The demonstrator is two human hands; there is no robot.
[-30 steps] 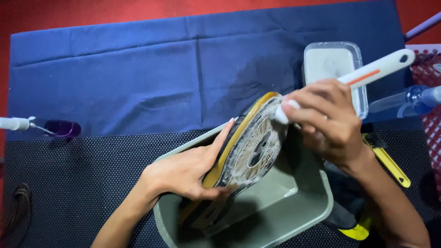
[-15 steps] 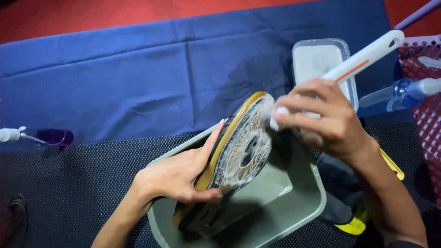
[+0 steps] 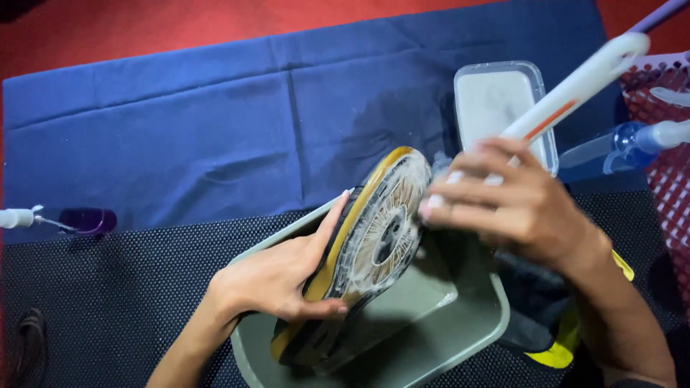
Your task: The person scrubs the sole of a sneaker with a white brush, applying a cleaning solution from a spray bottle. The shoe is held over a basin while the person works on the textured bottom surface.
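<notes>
My left hand (image 3: 277,276) grips a shoe (image 3: 366,248) by its yellow-edged side and holds it tilted, sole up, over a grey-green plastic basin (image 3: 431,338). The sole is covered in white soapy foam. My right hand (image 3: 517,208) is closed around a white brush handle (image 3: 575,90) with an orange stripe; the brush head is hidden under my fingers and pressed against the upper part of the sole.
A clear tub of white powder (image 3: 499,108) sits behind the basin on a blue cloth (image 3: 215,144). A spray bottle (image 3: 625,144) and red mesh basket (image 3: 668,158) are at right. A purple bottle (image 3: 79,219) lies at left. Black dotted mat (image 3: 108,302) underneath; another yellow-and-black shoe (image 3: 553,338) lies by the basin.
The view has shifted slightly. My right hand has slid the brush down and left across the foamy sole, while my left hand keeps the shoe steady over the basin.
</notes>
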